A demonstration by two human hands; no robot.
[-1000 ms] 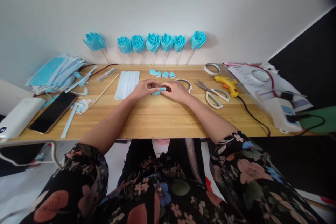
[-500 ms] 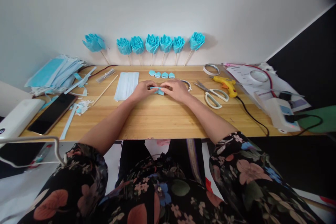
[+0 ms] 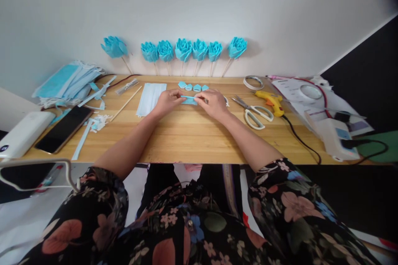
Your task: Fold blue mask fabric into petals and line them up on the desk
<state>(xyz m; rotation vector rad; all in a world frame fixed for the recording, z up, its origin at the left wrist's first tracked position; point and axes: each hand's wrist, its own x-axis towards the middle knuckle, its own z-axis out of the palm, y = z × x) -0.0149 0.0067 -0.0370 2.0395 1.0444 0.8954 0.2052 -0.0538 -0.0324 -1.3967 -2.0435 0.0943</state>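
One narrow strip of light-blue, cloth-like material [image 3: 188, 100], held crosswise between two bare hands over the middle of a pale wooden table [image 3: 186, 140]; its place is just on the wearer's side of a row of four small, folded light-blue pieces [image 3: 197, 87]. Left hand [image 3: 166, 102]: thumb and fingers pinching the strip's left end. Right hand [image 3: 214, 102]: the same pinch on the right end, knuckles raised. The fingers cover both ends, so whether the strip is single or folded over, and whether it touches the wood, cannot be told for certain. Handling note, by judgement: thin stuff of this kind likely wrinkles under uneven pull; equal, light tension from both sides, thumbs level and pinches close to the edge, should hold the long edge straight, and a firm thumb stroke along it should give a crisp crease. Beside the left hand: one flat, pleated pale-blue face mask [image 3: 151, 100], then a slender wooden stick [image 3: 126, 102] lying aslant. Right of the right hand: steel scissors with white loop handles [image 3: 247, 106], blades a little parted, and a yellow glue gun with a black cord [image 3: 271, 101], both well apart from the strip. Against the wall behind: seven bright turquoise flowers on thin stems [image 3: 183, 49], leaning in a line.
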